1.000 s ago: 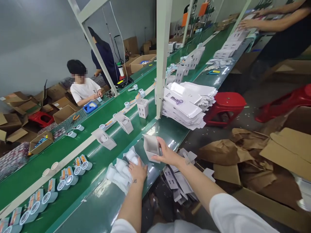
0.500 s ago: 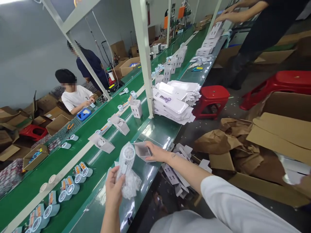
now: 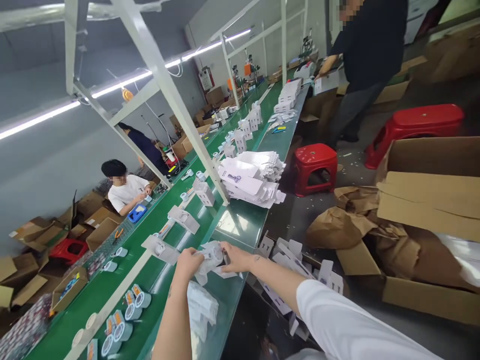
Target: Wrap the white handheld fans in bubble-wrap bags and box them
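Over the near edge of the bench, my left hand (image 3: 189, 263) is closed on a white round-headed device in a clear plastic bag (image 3: 213, 254). My right hand (image 3: 237, 258) grips a small white cardboard box (image 3: 228, 273), largely hidden behind the fingers and the bag. The bagged device is at the box's open end; how far inside it reaches, I cannot tell. Below my hands lies a heap of clear plastic bags (image 3: 202, 302). White boxes with devices in them (image 3: 162, 250) stand on the green belt to the left.
Blue-white round devices (image 3: 122, 330) lie along the green conveyor belt (image 3: 165, 280). Flattened boxes (image 3: 251, 177) are piled beside a post. Red stools (image 3: 315, 167), a big carton (image 3: 427, 300) and fallen boxes (image 3: 288, 265) occupy the right. Co-workers are across the belt (image 3: 127, 192) and at the far right (image 3: 369, 55).
My left hand has brought the bagged device right and up to the box in my right hand. The view has tilted upward. The far-right co-worker has shifted.
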Tool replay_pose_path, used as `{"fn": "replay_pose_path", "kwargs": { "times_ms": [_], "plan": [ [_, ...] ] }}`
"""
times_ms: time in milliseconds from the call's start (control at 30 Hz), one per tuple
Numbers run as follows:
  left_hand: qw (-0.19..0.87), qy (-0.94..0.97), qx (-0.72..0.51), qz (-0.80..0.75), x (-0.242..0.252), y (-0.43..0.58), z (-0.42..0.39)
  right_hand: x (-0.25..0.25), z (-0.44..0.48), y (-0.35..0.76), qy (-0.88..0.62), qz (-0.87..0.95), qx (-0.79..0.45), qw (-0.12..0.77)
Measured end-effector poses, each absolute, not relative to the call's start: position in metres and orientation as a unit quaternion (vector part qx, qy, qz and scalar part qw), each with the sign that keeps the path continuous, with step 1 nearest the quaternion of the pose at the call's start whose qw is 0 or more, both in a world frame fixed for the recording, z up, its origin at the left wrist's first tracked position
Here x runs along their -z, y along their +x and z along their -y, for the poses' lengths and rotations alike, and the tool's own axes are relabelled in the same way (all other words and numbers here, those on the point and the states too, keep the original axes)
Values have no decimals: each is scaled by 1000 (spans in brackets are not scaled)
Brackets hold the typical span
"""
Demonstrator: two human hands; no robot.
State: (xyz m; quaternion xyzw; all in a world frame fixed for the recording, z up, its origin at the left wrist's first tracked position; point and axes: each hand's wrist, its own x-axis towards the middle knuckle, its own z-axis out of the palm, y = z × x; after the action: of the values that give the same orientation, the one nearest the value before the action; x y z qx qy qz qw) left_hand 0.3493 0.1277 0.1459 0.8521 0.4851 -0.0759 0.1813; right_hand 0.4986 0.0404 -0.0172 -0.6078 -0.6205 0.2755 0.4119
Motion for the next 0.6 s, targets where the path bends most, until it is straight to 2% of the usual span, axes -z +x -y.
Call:
{"fn": "replay_pose_path", "kwargs": {
  "times_ms": [167,367,500,600],
  "plan": [
    [121,866,75,-480,-118,371,-97,6,-37,491,-589,653,-273,391],
    [33,933,-30,-357,-78,352,-61,15,-22,496,-591,636,-276,413],
    [24,941,90,-326,-55,348,-57,23,-21,495,-581,634,-275,430],
    [26,940,118,-319,-48,348,-56,31,-20,490,-570,629,-278,449]
  ]
}}
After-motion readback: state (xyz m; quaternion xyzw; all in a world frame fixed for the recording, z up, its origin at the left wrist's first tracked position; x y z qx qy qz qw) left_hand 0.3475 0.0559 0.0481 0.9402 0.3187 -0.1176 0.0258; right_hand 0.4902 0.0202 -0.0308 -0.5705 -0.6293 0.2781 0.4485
